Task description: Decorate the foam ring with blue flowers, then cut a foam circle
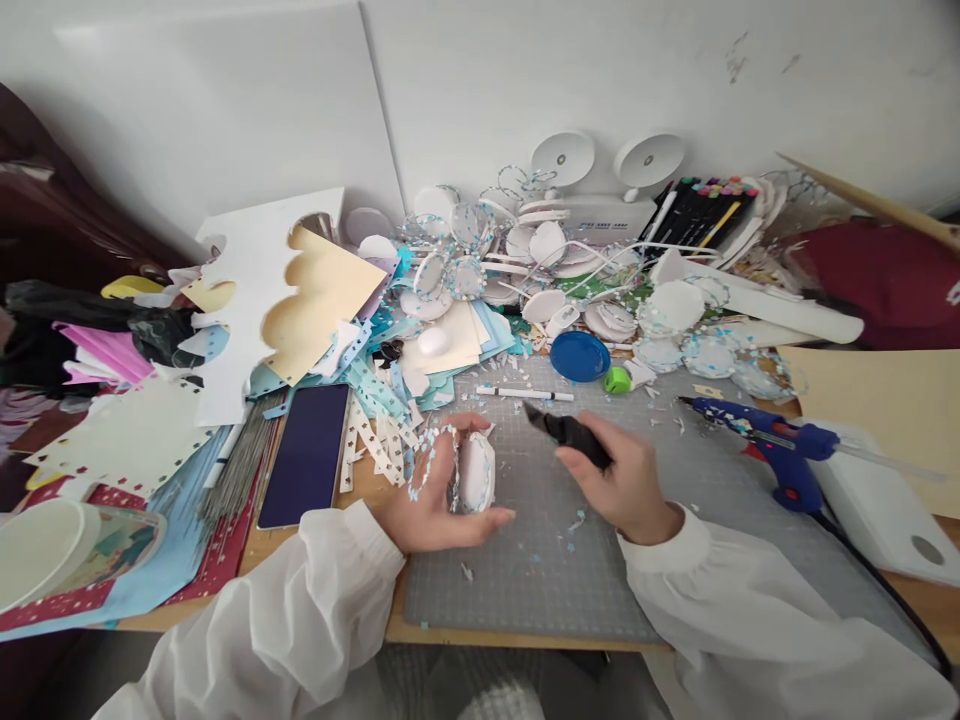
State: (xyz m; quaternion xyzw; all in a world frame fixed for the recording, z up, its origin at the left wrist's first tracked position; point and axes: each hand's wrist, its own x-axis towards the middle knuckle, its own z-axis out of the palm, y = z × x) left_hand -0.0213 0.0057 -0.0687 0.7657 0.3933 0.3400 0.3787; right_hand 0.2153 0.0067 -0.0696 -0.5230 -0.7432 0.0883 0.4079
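A grey gridded cutting mat (540,580) covered the wooden desk in front of the person, littered with pale blue paper flecks. Left of it lay scalloped cream card (315,300), punched paper strips and a dark phone (307,455), flat and glossy. A blue glue gun (772,440) rested at the mat's right edge, well apart from both hands. A blue round lid (579,356) and a white marker pen (525,394) lay beyond the hands. The left hand (431,500) was closed around a white oval disc (477,472) trimmed with blue-flecked wire, held on edge above the mat. The right hand (626,480) was wrapped around a black tool (566,432), its tip pointing toward the disc.
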